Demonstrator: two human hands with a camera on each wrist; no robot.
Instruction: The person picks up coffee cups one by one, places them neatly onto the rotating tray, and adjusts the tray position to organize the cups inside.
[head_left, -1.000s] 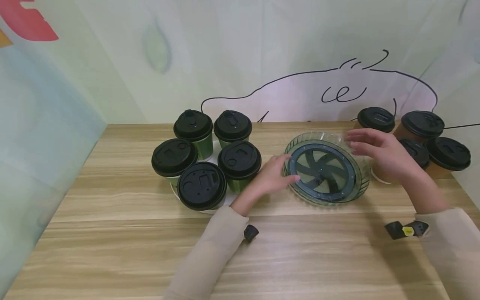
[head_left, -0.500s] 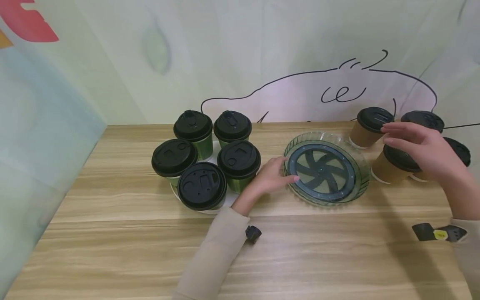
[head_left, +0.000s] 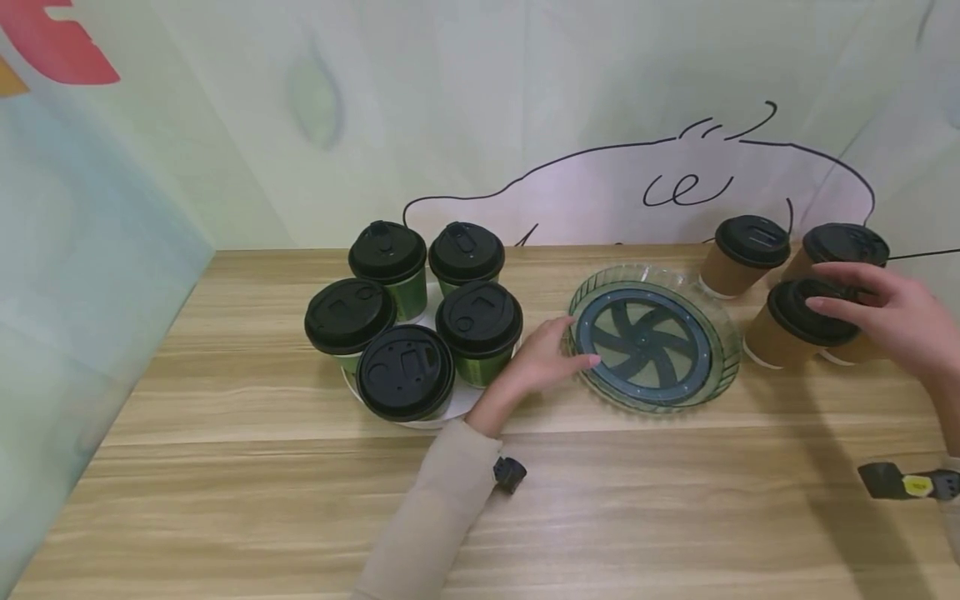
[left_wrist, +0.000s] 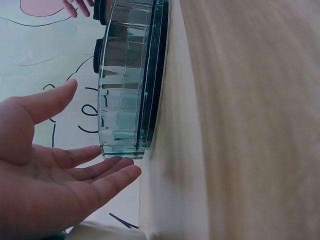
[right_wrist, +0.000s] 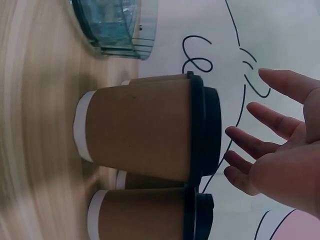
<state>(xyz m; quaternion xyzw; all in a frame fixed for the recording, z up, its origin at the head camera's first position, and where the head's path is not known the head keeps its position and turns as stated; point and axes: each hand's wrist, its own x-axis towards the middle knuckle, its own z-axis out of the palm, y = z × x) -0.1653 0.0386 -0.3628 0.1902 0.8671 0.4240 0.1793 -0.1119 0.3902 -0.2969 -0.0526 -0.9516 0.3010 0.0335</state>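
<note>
A round clear dish (head_left: 723, 371) with a dark blue spoked ring in its base stands right of the middle of the table. At its left side is my left hand (head_left: 546, 354); in the left wrist view its straight fingers (left_wrist: 117, 182) touch the dish's wall (left_wrist: 125, 100). My right hand (head_left: 900, 312) hovers above the brown paper cups at the right, with fingers spread and nothing held. Nearest to it is a brown cup (head_left: 776, 337) with a black lid (right_wrist: 205, 132). The right wrist view shows a gap between the fingers and that lid.
Several green cups with black lids (head_left: 405, 371) stand close together on a white round base (head_left: 457, 408) at the left. Other brown cups, one (head_left: 731, 267) at the back, stand near the right wall. A printed backdrop (head_left: 525, 100) rises behind the table (head_left: 300, 508).
My right hand has moved from the dish's right rim rightwards, over the brown cups. The left hand stays at the dish's left side. The dish and cups have not moved.
</note>
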